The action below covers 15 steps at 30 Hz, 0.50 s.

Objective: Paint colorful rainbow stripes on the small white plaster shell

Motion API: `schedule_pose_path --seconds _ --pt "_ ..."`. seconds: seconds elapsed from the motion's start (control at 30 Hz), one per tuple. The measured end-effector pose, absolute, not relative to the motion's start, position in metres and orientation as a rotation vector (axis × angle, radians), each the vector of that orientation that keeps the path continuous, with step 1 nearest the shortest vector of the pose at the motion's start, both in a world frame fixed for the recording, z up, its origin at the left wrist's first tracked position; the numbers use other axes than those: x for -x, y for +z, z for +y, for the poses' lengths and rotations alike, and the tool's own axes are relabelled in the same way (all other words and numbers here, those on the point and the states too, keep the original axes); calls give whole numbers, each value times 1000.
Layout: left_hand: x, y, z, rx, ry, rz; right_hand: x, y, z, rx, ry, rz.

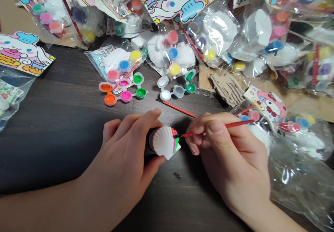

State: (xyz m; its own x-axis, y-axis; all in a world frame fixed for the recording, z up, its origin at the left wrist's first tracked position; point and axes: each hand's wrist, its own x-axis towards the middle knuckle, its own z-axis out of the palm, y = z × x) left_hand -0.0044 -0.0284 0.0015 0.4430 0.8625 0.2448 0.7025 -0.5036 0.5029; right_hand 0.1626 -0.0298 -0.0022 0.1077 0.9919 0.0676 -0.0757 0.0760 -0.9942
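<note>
My left hand (124, 148) grips a small white plaster seashell (163, 140) between thumb and fingers, just above the dark table. Stripes of orange, pink and green paint run along the shell's right edge; the rest of its ribbed face is white. In my right hand (229, 152) is a thin red paintbrush (221, 125), pinched between thumb and fingers, its dark bristles touching the striped edge. Beyond my hands sit open paint pots with orange, pink and green (125, 96), and another strip with white, grey and dark green (178, 91). A second red paintbrush (180, 109) lies behind the shell.
Clear bags of white plaster figures and paint pots (171, 52) crowd the back and right. A torn piece of corrugated cardboard (227, 88) lies among them. Crumpled clear plastic (300, 179) spreads at the right, and a bag with a cartoon card (24, 54) is at the left.
</note>
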Motion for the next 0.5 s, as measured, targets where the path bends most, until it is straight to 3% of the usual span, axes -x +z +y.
schedule_pose_path --seconds 0.5 --pt "4 4 -28 -2367 652 1353 -162 -1 -30 1154 1136 -1095"
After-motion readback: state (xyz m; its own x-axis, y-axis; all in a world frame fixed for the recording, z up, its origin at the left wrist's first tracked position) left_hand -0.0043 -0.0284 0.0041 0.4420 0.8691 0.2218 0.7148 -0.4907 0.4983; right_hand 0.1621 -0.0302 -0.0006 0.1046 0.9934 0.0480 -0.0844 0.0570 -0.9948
